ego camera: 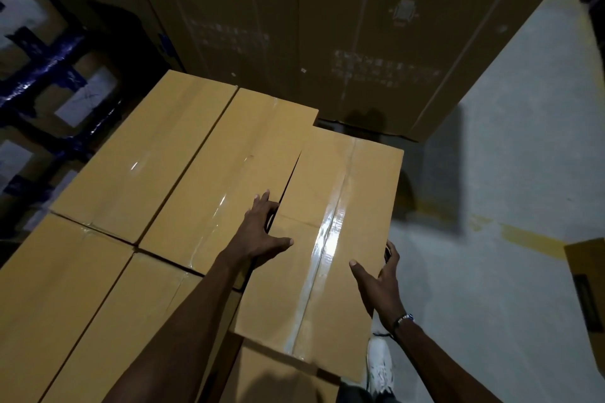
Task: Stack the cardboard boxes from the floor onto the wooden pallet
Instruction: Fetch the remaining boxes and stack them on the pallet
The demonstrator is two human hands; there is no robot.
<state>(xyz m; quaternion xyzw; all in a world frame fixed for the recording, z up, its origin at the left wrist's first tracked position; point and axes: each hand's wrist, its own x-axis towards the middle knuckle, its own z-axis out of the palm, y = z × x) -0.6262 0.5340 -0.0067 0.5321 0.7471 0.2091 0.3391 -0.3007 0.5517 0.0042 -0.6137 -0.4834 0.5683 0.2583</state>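
Head view hides the wooden pallet altogether: cardboard covers whatever bears the stack. Nearest, a white shoe (379, 366) shows on the grey floor (510, 239) under the near right corner of the top box (330, 239), and both forearms are cut off by the bottom edge. This box lies on the right of the stack, its long axis running from near to far and leaning slightly right, a glossy tape seam down its middle; its near end overhangs another box (281, 383) below, which is mostly in shadow. The left hand (262, 232) has its fingers dipping into the gap along the box's left edge and its thumb spread across the top. The right hand (379, 278) clasps the right edge, thumb on top, fingers curled over the side; a beaded bracelet (404, 318) sits at that wrist. Four more boxes (147, 154) lie flat to the left, two near and two far, all parallel. Farther off stand tall brown cartons (376, 26) with unreadable print. At far left, parcels (29, 16) bound in blue tape are dim. One carton (586, 285) is cut off at the right edge.
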